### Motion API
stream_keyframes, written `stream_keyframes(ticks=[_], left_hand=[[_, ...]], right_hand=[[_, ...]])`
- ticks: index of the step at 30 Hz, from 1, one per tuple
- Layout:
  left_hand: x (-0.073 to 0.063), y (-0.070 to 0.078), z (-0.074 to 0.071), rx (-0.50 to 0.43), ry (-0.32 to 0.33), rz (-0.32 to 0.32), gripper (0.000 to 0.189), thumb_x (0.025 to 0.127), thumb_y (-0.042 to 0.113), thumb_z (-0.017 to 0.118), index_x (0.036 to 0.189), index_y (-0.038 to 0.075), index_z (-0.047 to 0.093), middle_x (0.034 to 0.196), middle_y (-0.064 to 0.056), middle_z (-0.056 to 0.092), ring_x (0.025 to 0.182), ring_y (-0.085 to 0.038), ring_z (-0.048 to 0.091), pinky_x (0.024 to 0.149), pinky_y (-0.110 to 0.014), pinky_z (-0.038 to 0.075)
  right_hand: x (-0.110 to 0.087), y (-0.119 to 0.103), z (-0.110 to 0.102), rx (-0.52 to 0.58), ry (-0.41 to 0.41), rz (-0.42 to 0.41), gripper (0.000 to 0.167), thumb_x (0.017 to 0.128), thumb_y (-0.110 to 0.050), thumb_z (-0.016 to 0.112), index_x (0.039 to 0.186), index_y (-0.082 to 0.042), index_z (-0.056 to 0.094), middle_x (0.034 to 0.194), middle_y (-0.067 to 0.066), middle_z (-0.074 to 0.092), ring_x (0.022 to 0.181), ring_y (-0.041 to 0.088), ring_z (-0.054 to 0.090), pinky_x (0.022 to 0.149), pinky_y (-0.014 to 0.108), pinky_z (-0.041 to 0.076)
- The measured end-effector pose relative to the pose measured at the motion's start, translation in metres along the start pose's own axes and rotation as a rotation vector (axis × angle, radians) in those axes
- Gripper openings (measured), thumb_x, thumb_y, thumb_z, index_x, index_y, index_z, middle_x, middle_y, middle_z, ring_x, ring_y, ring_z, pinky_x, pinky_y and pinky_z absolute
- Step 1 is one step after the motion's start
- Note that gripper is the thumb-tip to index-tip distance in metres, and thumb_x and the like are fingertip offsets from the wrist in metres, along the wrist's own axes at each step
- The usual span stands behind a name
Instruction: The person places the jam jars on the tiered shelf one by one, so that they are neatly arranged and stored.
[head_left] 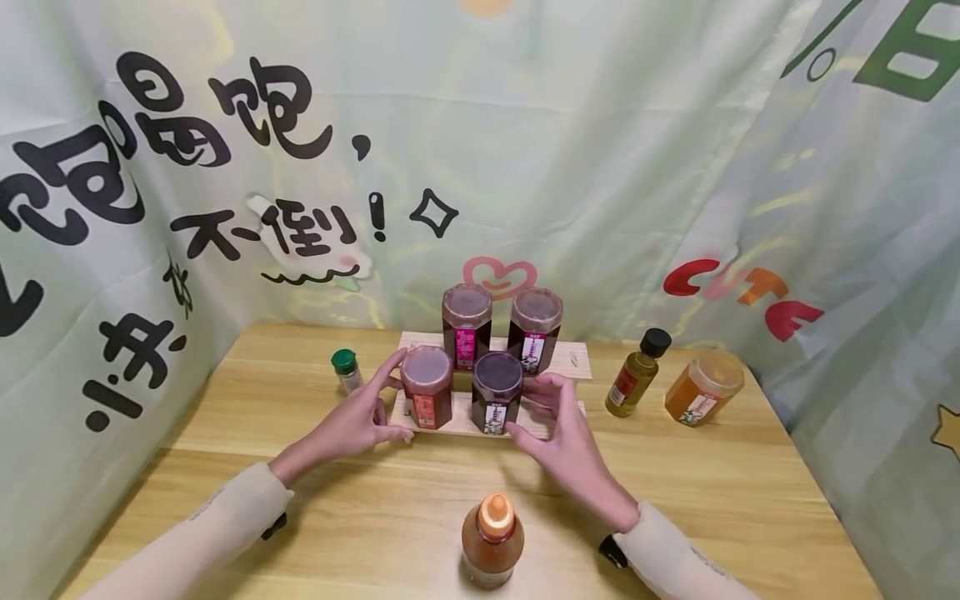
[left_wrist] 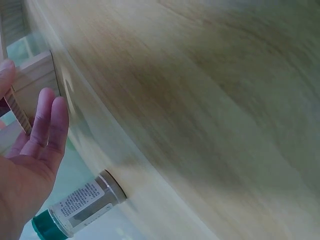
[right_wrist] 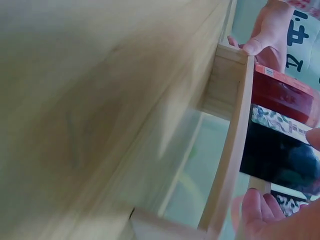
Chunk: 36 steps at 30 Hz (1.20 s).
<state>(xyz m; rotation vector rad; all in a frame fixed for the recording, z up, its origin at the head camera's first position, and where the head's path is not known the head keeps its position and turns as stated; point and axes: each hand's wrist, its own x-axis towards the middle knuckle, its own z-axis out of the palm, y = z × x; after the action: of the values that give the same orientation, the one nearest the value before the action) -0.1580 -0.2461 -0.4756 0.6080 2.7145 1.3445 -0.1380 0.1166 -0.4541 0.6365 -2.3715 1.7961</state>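
Observation:
A two-step wooden rack (head_left: 461, 423) bears several lidded jars of dark and red contents. My left hand (head_left: 360, 423) grips the rack's left end, thumb at the front edge and fingers around the side, its index finger beside the red jar (head_left: 427, 408). On the lower step, the front dark jar (head_left: 495, 412) stands right of the red one. My right hand (head_left: 566, 442) holds that dark jar, thumb at its front and fingers at its right side. Behind stand two more dark jars, the left one (head_left: 467, 333) and the right one (head_left: 534, 337).
Left of the rack stands a green-capped shaker (head_left: 347, 371). To the right are a black-capped oil bottle (head_left: 636, 375) and an amber jar (head_left: 701, 390). A sauce bottle with an orange cap (head_left: 492, 546) stands near the front. Printed cloth (head_left: 600, 167) hangs behind the table (head_left: 375, 517).

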Motion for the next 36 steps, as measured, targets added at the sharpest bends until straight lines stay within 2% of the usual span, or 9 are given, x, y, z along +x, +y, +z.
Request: stream_keyframes(ticks=[4,9,13,19,23,26,32,36], left_hand=[[-0.004,0.000,-0.001,0.009,0.013,-0.006,0.132,0.084,0.018,0.098,0.177,0.038,0.007,0.146,-0.021,0.061,0.064,-0.017,0.065,0.054,-0.034,0.057],[-0.012,-0.001,-0.006,0.011,0.045,-0.015,0.133,0.082,0.013,0.099,0.177,0.036,0.009,0.143,-0.024,0.062,0.062,-0.017,0.062,0.052,-0.034,0.055],[-0.009,0.000,-0.007,0.002,0.044,-0.005,0.132,0.083,0.014,0.099,0.177,0.036,0.009,0.142,-0.022,0.063,0.063,-0.017,0.063,0.053,-0.033,0.056],[-0.006,-0.003,-0.001,0.000,0.017,-0.012,0.132,0.083,0.016,0.098,0.177,0.037,0.008,0.145,-0.022,0.061,0.065,-0.018,0.064,0.054,-0.033,0.056],[0.000,-0.002,0.001,-0.003,0.015,0.010,0.131,0.083,0.017,0.098,0.177,0.037,0.009,0.145,-0.021,0.061,0.064,-0.017,0.064,0.054,-0.033,0.056],[0.003,-0.001,0.001,-0.006,0.014,0.017,0.131,0.083,0.016,0.099,0.177,0.037,0.009,0.144,-0.021,0.062,0.063,-0.017,0.064,0.053,-0.033,0.056],[0.000,0.002,0.002,-0.019,-0.005,-0.005,0.132,0.083,0.018,0.099,0.177,0.037,0.008,0.146,-0.022,0.061,0.065,-0.018,0.064,0.054,-0.033,0.056],[-0.001,0.002,0.003,-0.016,0.010,-0.005,0.133,0.082,0.015,0.099,0.177,0.037,0.008,0.143,-0.021,0.062,0.063,-0.018,0.064,0.054,-0.033,0.056]], right_hand=[[-0.003,-0.004,-0.014,0.000,-0.001,-0.017,0.067,0.093,0.001,0.085,0.145,-0.005,0.044,0.145,0.018,0.061,0.128,0.041,0.066,0.107,0.050,0.054],[-0.006,-0.004,-0.028,-0.013,0.008,-0.082,0.054,0.096,0.003,0.081,0.141,-0.005,0.051,0.140,0.019,0.064,0.122,0.040,0.069,0.101,0.044,0.058],[-0.011,-0.002,-0.047,-0.026,0.056,-0.161,0.049,0.098,0.007,0.077,0.140,-0.003,0.054,0.137,0.018,0.065,0.120,0.038,0.068,0.100,0.037,0.058],[-0.028,0.001,-0.080,-0.058,0.132,-0.206,0.045,0.097,0.015,0.072,0.137,0.005,0.055,0.126,0.017,0.068,0.110,0.026,0.070,0.094,0.026,0.057],[-0.036,0.006,-0.108,-0.118,0.247,-0.228,0.039,0.095,0.020,0.068,0.132,0.012,0.057,0.106,0.017,0.067,0.092,0.016,0.067,0.082,0.018,0.056],[-0.040,0.011,-0.128,-0.153,0.360,-0.208,0.036,0.096,0.021,0.067,0.130,0.015,0.059,0.095,0.013,0.064,0.083,0.011,0.063,0.075,0.015,0.054],[-0.050,0.022,-0.162,-0.225,0.546,-0.140,0.039,0.093,0.020,0.070,0.130,0.014,0.062,0.086,0.007,0.057,0.072,0.009,0.053,0.064,0.013,0.044],[-0.054,0.031,-0.183,-0.288,0.610,-0.056,0.045,0.093,0.014,0.075,0.135,0.006,0.062,0.087,0.003,0.057,0.072,0.010,0.051,0.062,0.013,0.042]])
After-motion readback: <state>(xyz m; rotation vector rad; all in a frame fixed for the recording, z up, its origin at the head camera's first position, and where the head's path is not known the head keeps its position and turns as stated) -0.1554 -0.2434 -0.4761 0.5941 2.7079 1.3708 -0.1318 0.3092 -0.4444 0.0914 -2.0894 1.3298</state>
